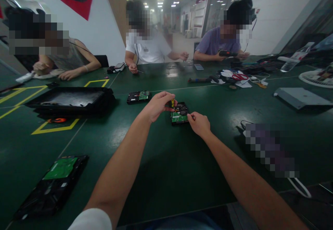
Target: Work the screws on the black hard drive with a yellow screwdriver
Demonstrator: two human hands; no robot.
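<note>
A hard drive [179, 116] with a green circuit board lies on the dark green table [166, 174], between my hands. My left hand [160, 106] is closed round a small yellow and black screwdriver [172, 103], held upright over the drive's upper left part. At the drive's right edge, the fingers of my right hand [199, 123] are pinched together; whether they grip the drive or something small is hidden.
Another drive [138, 97] lies behind my left hand, a larger one [53, 185] at the front left. Black trays [71, 100] stand left. A grey metal box [303, 97] and a blurred-out object [270, 150] are on the right. Three people sit across the table.
</note>
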